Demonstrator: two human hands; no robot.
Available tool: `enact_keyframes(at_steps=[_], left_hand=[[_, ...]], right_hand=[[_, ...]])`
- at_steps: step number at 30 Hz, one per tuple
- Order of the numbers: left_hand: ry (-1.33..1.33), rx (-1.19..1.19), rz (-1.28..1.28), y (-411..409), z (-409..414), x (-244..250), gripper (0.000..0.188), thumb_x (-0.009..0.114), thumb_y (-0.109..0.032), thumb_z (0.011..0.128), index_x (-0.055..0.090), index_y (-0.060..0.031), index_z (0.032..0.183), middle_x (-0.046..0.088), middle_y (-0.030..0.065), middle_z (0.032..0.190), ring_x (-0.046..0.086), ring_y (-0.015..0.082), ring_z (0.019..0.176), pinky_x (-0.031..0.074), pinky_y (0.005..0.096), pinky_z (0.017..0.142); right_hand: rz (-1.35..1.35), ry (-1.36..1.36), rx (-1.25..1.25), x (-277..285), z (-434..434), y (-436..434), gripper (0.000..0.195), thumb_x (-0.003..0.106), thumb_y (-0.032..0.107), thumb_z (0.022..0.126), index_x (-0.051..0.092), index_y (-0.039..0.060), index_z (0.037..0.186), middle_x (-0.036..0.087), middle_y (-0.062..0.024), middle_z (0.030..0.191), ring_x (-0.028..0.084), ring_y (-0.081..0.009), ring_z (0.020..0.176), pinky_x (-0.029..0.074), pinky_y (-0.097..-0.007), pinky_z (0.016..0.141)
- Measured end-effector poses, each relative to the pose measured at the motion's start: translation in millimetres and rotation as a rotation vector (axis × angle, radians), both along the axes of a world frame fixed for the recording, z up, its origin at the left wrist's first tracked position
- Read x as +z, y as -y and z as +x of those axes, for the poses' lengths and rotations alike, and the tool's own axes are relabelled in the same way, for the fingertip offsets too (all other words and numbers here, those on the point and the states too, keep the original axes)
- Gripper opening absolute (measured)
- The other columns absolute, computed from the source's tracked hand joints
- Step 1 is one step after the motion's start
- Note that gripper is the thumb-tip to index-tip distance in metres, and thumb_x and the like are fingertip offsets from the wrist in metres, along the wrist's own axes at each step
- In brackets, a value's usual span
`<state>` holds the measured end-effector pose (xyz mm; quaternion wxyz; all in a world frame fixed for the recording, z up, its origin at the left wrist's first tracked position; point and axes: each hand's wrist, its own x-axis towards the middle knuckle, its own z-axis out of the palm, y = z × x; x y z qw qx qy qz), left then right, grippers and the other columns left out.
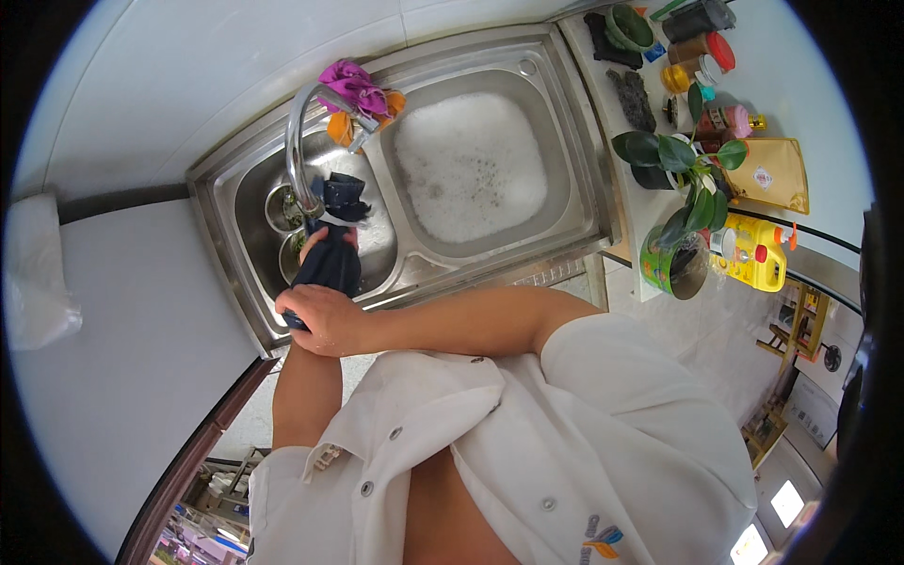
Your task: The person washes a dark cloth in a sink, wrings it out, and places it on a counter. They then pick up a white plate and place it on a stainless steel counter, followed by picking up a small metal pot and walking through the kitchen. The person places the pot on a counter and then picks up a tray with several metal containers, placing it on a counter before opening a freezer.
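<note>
Dark wet cloth [326, 267] hangs over the left basin of a steel double sink [417, 265], under a curved chrome faucet [296, 134]. My left hand [312, 244] is mostly hidden by the cloth; a few fingertips show around its upper part, gripping it. My right hand [323, 318] is closed over the cloth's lower end, across my left wrist. A further dark piece [344, 198] lies beyond the fingertips, by the faucet's mouth; whether it is part of the same cloth I cannot tell. White suds [473, 166] fill much of the right basin.
Purple [351, 85] and orange cloths [342, 130] hang at the faucet. Two round metal containers [284, 208] with green bits stand in the left basin. On the right ledge are a potted plant [678, 155], jars, a green tin [657, 261] and a yellow jug [759, 258].
</note>
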<state>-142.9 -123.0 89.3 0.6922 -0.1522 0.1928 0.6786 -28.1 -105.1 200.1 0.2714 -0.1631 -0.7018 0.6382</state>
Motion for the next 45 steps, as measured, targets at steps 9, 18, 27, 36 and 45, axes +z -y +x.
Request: enact_keyframes(at_steps=[9, 18, 27, 36, 45], left_hand=[[-0.330, 0.028, -0.427, -27.6, 17.6, 38.1, 0.041, 0.034, -0.032, 0.099, 0.057, -0.0119, 0.126, 0.062, 0.0081, 0.123, 0.059, 0.0262, 0.115, 0.049, 0.0425, 0.099], [-0.103, -0.124, 0.063, -9.6, 25.4, 45.9, 0.068, 0.039, -0.063, 0.096, 0.047, -0.0103, 0.138, 0.049, 0.0124, 0.142, 0.046, 0.0305, 0.131, 0.029, 0.0515, 0.114], [0.166, -0.048, -0.054, -0.1, -8.3, -35.7, 0.041, 0.045, -0.034, 0.098, 0.055, -0.0092, 0.129, 0.061, 0.0110, 0.125, 0.060, 0.0265, 0.114, 0.047, 0.0452, 0.100], [-0.266, 0.040, -0.367, -13.0, 28.1, 60.8, 0.046, 0.034, -0.036, 0.101, 0.051, -0.0093, 0.134, 0.056, 0.0102, 0.133, 0.054, 0.0274, 0.124, 0.040, 0.0461, 0.108], [-0.129, -0.031, -0.064, 0.3, 4.6, 14.4, 0.053, 0.039, -0.050, 0.099, 0.050, -0.0114, 0.132, 0.054, 0.0109, 0.134, 0.052, 0.0277, 0.124, 0.041, 0.0459, 0.106]], right_hand=[[0.320, 0.111, -0.340, -90.7, -24.7, -120.3, 0.029, 0.068, 0.036, 0.083, 0.061, 0.0110, 0.095, 0.064, -0.0164, 0.088, 0.060, -0.0392, 0.087, 0.048, -0.0481, 0.076], [-0.066, 0.513, -0.144, -58.9, -19.4, -96.8, 0.033, 0.068, 0.026, 0.080, 0.058, 0.0091, 0.106, 0.066, -0.0159, 0.097, 0.063, -0.0374, 0.095, 0.049, -0.0458, 0.081], [0.322, -0.075, -0.069, -32.5, -3.3, -24.1, 0.018, 0.071, 0.020, 0.075, 0.059, 0.0156, 0.088, 0.058, -0.0062, 0.082, 0.057, -0.0291, 0.079, 0.041, -0.0397, 0.071], [0.179, 0.609, -0.229, -108.5, -15.6, -161.4, 0.039, 0.059, 0.047, 0.089, 0.062, 0.0096, 0.101, 0.069, -0.0170, 0.085, 0.066, -0.0367, 0.084, 0.051, -0.0464, 0.074], [-0.001, 0.192, -0.031, -31.0, 1.0, -11.6, 0.031, 0.066, 0.010, 0.075, 0.055, 0.0092, 0.104, 0.060, -0.0152, 0.097, 0.060, -0.0377, 0.094, 0.046, -0.0472, 0.083]])
